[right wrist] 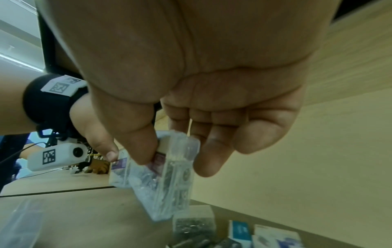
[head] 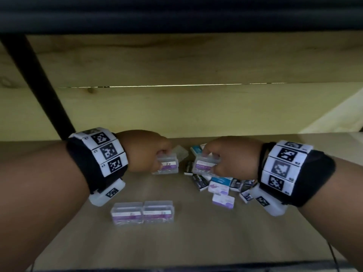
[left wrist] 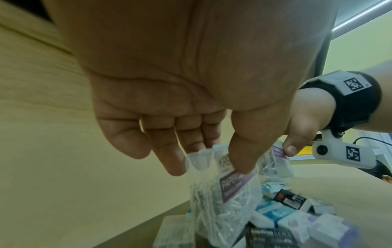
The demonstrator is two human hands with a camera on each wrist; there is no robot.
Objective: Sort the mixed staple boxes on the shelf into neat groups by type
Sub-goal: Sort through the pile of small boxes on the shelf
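Note:
My left hand (head: 157, 157) pinches a clear plastic box with a purple label (head: 167, 166) by its top, held above the wooden shelf (head: 196, 242). In the left wrist view, the left hand (left wrist: 208, 167) has thumb and fingers on that clear box (left wrist: 224, 198). My right hand (head: 209, 159) grips a second clear purple-label box (head: 203, 166) just to the right. The right wrist view shows the right hand (right wrist: 176, 161) holding this box (right wrist: 169, 184) tilted. Two matching clear boxes (head: 126, 213) (head: 158, 212) sit side by side near the front.
A mixed pile of small boxes (head: 218, 186), black, blue and purple-white, lies under and right of my right hand. Another clear box (head: 181, 152) lies behind the hands. The shelf's back wall (head: 176, 110) is close, and a black post (head: 39, 79) stands at the left.

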